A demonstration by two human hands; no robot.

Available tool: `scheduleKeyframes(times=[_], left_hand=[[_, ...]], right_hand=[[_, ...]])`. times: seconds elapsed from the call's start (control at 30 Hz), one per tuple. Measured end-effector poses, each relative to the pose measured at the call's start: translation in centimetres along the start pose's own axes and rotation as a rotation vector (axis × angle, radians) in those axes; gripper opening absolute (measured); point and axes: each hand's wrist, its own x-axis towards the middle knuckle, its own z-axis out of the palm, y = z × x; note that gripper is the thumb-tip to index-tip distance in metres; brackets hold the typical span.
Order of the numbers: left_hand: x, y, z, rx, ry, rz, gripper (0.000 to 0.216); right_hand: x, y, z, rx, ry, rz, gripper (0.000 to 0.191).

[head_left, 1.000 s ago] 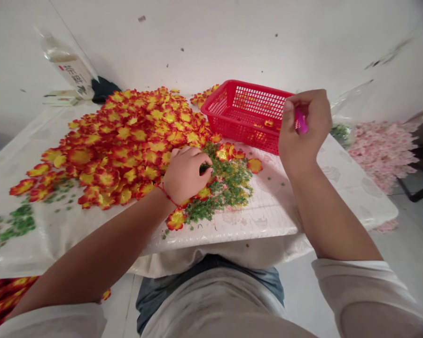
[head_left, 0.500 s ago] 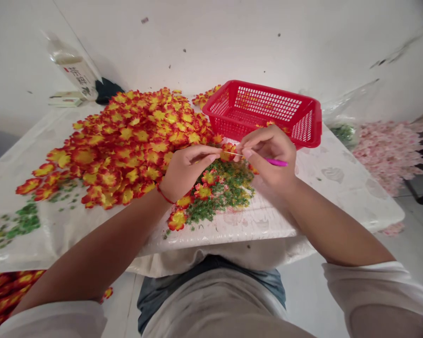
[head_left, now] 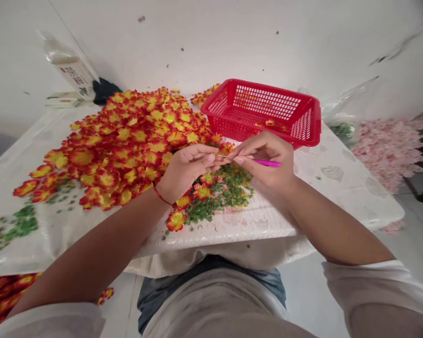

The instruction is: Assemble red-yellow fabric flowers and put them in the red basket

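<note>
Both hands meet above the front middle of the table. My right hand point(head_left: 273, 157) is closed round a thin needle-like tool with a magenta handle point(head_left: 268, 163), its fine metal shaft pointing left. My left hand point(head_left: 188, 169) pinches thumb and forefinger together at the shaft's tip; what lies between them is too small to make out. Just behind the fingertips is a red-and-yellow artificial flower point(head_left: 227, 148). Beneath the hands spreads a heap of small green sprigs point(head_left: 218, 197) with a few flowers on it, one flower point(head_left: 176, 220) near the table's front edge.
A large pile of red-and-yellow flower heads point(head_left: 127, 141) covers the table's left half. Behind my right hand stands a red plastic basket point(head_left: 261, 131) with several flowers inside. A plastic bottle point(head_left: 70, 70) leans at the back left. Pink flowers point(head_left: 387, 145) lie beyond the right edge.
My left fingers have spread slightly below the pinch, and the two hands have come closer together. The tool has shifted a little left with my right hand.
</note>
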Motion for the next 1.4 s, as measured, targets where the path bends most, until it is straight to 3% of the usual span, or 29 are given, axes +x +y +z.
scheduleKeyframes(times=[0.23, 0.43, 0.63, 0.73, 0.93, 1.1, 1.23, 1.4], left_hand=[[-0.2, 0.0, 0.2, -0.058, -0.023, -0.022, 0.045], [-0.1, -0.3, 0.0, -0.047, 0.031, -0.054, 0.042], [-0.1, -0.5, 0.0, -0.050, -0.009, -0.093, 0.039], [-0.3, -0.5, 0.2, 0.116, -0.001, 0.001, 0.041], [-1.1, 0.3, 0.8, 0.694, 0.089, 0.340, 0.029], [-0.9, 0.7, 0.4, 0.835, 0.187, 0.332, 0.028], [-0.6, 1.5, -0.5, 1.104, 0.058, 0.331, 0.012], [-0.9, 2.2, -0.8, 1.433, -0.144, 0.337, 0.032]], right_hand=[[0.1, 0.1, -0.1, 0.021, -0.005, -0.039, 0.013], [0.1, 0.0, 0.1, 0.045, -0.009, 0.010, 0.013], [-0.1, 0.3, 0.0, 0.031, -0.045, 0.036, 0.012], [0.0, 0.5, -0.1, -0.020, -0.070, 0.060, 0.015], [0.0, 1.0, 0.3, 0.066, -0.182, 0.232, 0.031], [0.1, 1.1, 0.3, 0.075, -0.125, 0.290, 0.036], [0.6, 1.0, -0.1, 0.017, -0.077, 0.270, 0.037], [0.8, 1.0, -0.3, -0.004, -0.047, 0.263, 0.041]])
